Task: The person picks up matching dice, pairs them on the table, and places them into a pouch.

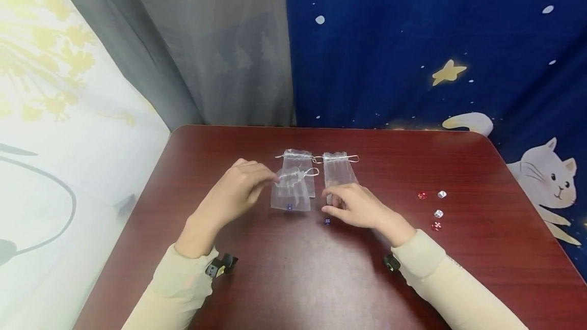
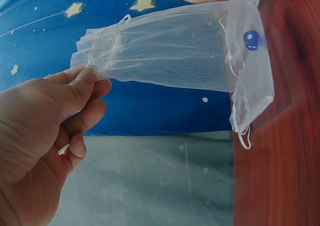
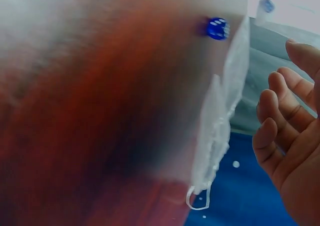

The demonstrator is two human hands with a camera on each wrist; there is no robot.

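A sheer white drawstring bag (image 2: 165, 51) is pinched at its gathered top between the thumb and fingers of my left hand (image 1: 236, 187). It hangs upright with a blue die (image 2: 251, 40) at its bottom. Behind it, a second sheer bag (image 1: 298, 156) lies flat on the table, partly covered. My right hand (image 1: 355, 205) hovers over the lower end of a third bag (image 1: 337, 167), its fingers loosely bent and nothing in them in the right wrist view. Just below the fingertips, another blue die (image 1: 327, 221) sits on the table.
Two red dice (image 1: 422, 195) and two silvery white dice (image 1: 438, 213) lie apart on the right side of the dark red table (image 1: 284, 279). Curtains (image 1: 367, 65) hang behind the far edge, and a pale patterned curtain (image 1: 69, 116) borders the left.
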